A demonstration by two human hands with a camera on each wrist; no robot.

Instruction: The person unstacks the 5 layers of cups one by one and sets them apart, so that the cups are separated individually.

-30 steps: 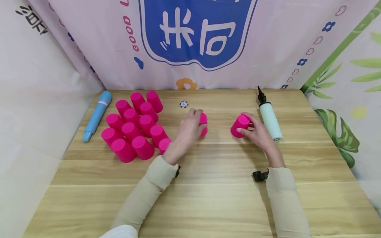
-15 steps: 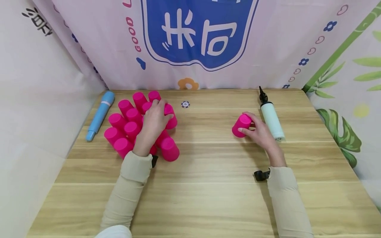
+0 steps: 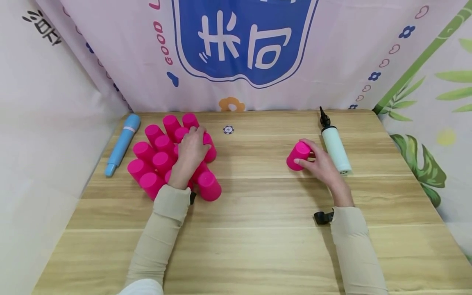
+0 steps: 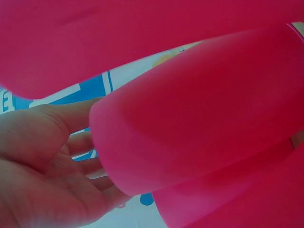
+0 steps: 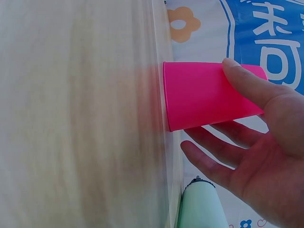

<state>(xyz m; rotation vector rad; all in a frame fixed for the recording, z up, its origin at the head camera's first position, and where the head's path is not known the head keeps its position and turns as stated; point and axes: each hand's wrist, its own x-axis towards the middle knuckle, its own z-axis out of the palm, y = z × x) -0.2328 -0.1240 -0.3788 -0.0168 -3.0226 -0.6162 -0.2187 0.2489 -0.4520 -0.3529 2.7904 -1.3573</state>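
Many pink cups stand upside down in a close cluster on the left part of the table. My left hand (image 3: 193, 147) is at the cluster's right side, its thumb and fingers holding a pink cup (image 3: 211, 152). In the left wrist view, the fingers (image 4: 81, 142) pass behind a nearer cup (image 4: 190, 118), so their contact is hidden. Farther right, my right hand (image 3: 324, 164) grips a single upside-down pink cup (image 3: 298, 157). The right wrist view shows the thumb (image 5: 244, 83) along one side of that cup, with its rim at the tabletop.
A blue tube-shaped pump (image 3: 123, 143) lies left of the cups. A pale green hand pump (image 3: 336, 149) with a black nozzle lies beside my right hand. Behind the cups is a small round chip (image 3: 228, 129). A printed curtain (image 3: 258, 94) hangs along the table's back edge.
My left hand has carried a cup leftward from the middle of the table to the cluster, then shifted slightly toward me. The right hand keeps its grip in the same place.
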